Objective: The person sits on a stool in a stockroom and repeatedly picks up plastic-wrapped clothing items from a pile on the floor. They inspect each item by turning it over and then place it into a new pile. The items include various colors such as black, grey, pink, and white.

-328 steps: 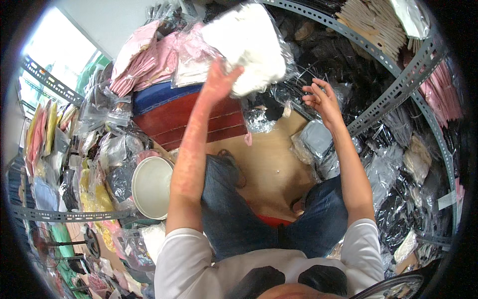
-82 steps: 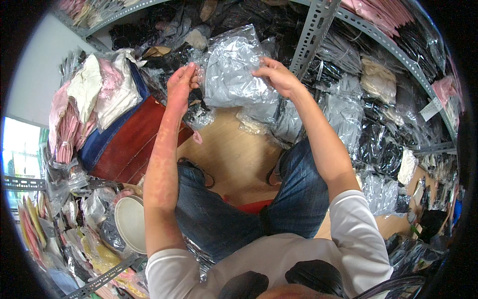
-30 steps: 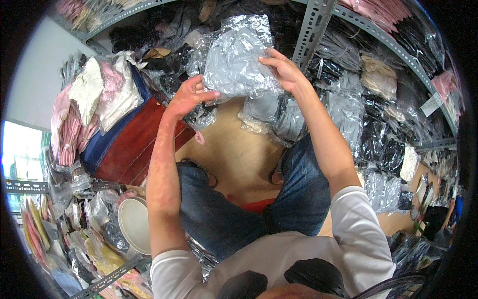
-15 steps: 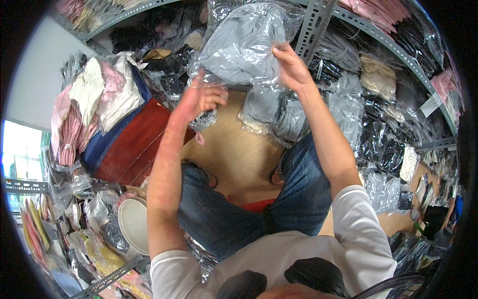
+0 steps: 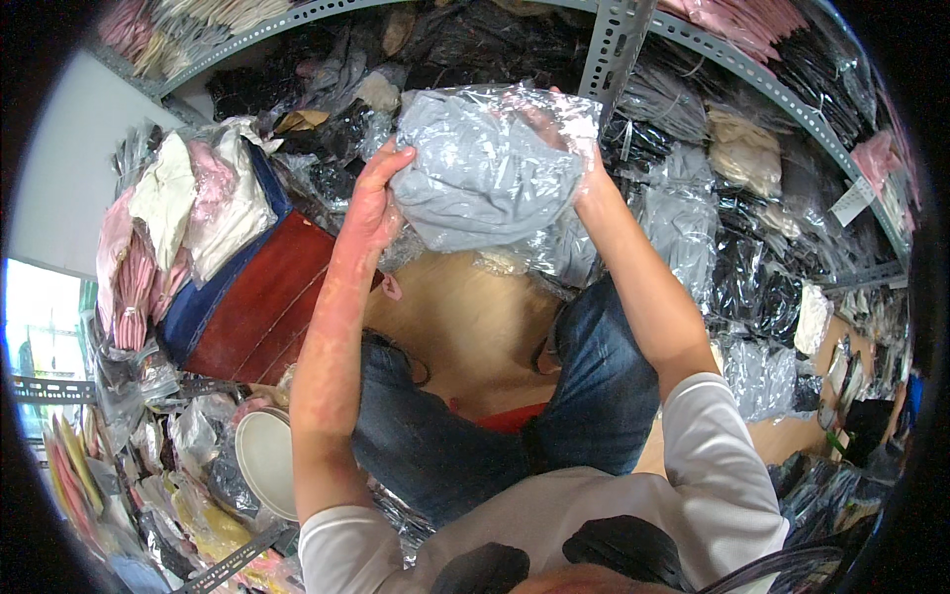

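Between my two hands is a clear plastic bag with a folded light grey garment (image 5: 480, 183) inside, raised in front of me over the wooden floor. My left hand (image 5: 381, 188) grips its left edge, with the thumb on top of the plastic and the other fingers mostly hidden behind. On the right side my right hand (image 5: 579, 163) holds the bag from behind and along its edge; part of its fingers shows through the shiny film. The plastic looks loose and creased at the upper right corner.
Grey metal shelving (image 5: 616, 49) curves around, packed with bagged garments. At left, pale pink and white garments (image 5: 203, 193) lie by a dark red panel (image 5: 262, 297). A white round lid or tub (image 5: 265, 463) is at lower left. Grey bagged bundles (image 5: 678, 213) are stacked at right.
The bagged grey garment has come down nearer to me and lies flatter. My left hand, loose beside it before, now grips its left edge; my right hand has shifted behind its right side.
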`<state>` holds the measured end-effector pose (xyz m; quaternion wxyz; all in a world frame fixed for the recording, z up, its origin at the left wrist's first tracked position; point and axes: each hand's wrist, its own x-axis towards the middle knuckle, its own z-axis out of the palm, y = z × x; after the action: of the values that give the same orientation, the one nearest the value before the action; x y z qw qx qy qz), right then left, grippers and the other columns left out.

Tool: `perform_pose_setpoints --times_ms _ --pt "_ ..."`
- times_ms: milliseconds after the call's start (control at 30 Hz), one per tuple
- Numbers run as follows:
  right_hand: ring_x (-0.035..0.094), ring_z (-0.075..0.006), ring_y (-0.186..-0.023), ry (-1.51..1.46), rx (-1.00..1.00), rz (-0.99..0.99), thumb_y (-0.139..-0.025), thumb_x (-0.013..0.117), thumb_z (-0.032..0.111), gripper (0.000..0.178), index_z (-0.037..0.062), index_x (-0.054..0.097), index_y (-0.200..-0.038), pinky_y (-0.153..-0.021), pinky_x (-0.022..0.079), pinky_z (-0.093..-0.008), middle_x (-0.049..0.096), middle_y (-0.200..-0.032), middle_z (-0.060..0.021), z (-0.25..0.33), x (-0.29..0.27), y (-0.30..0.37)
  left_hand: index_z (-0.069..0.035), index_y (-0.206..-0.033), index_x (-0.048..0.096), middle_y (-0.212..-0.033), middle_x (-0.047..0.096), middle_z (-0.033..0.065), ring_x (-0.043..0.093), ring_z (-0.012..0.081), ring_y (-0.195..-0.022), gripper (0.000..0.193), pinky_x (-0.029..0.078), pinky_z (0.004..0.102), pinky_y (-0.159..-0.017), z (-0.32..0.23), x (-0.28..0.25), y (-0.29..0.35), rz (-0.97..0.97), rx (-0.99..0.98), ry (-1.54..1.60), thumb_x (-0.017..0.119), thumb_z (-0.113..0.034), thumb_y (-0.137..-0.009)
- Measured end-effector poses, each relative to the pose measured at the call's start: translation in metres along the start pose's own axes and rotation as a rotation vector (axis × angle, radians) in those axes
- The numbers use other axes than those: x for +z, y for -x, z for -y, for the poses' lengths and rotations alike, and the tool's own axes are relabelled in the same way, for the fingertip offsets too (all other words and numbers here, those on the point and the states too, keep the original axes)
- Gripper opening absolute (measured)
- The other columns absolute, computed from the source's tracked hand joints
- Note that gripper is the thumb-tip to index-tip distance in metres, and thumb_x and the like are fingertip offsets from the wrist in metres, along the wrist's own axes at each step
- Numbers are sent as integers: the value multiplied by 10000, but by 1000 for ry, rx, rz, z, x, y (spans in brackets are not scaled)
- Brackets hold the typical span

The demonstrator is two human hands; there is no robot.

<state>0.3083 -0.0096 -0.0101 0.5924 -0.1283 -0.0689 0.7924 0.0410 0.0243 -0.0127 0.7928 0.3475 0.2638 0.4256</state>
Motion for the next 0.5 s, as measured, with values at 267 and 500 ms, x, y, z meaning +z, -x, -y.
perform_pose_setpoints --times_ms 267,500 --pt "586 -263 -1192 347 34 184 -962 452 593 713 -13 540 -1328 -1017 465 -467 613 -1293 -141 -1 10 4 18 -1328 503 -1233 617 113 599 208 -1128 389 469 359 -995 -25 -6 10 -9 256 -116 574 -119 -971" --pt "622 -190 -1057 796 -121 -210 -907 707 243 347 41 630 -1178 -909 519 -405 656 -1152 -75 -13 -8 -3 3 -1324 506 -1250 611 105 588 182 -1126 388 445 332 -1004 -21 3 12 -2 330 -319 598 -76 -956"
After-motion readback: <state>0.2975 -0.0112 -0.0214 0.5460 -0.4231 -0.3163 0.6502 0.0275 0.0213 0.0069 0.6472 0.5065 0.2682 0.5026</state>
